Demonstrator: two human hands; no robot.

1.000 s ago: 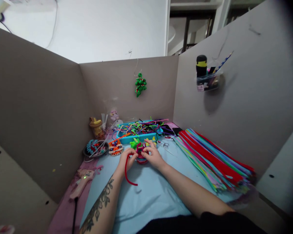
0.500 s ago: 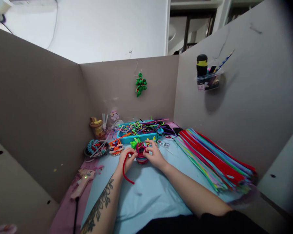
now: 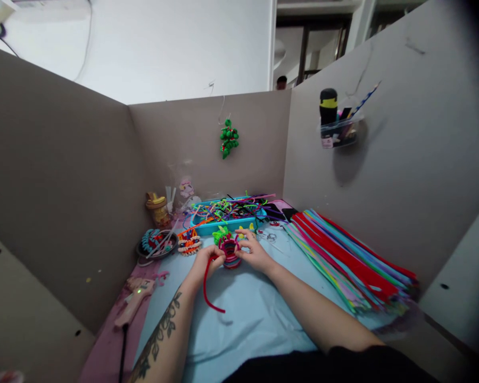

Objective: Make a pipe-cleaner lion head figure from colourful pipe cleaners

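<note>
1. Since the earlier frame, the red stem's [image 3: 207, 284] loose tail has swung lower and nearer the bench's front edge.
2. Both forearms reach forward, hands meeting mid-bench.
3. The left hand [image 3: 206, 261] pinches the stem's upper end.
4. The right hand [image 3: 255, 253] grips a coil [image 3: 229, 251], a small red-and-pink wound ring, by the blue tray [image 3: 227, 224].
</note>
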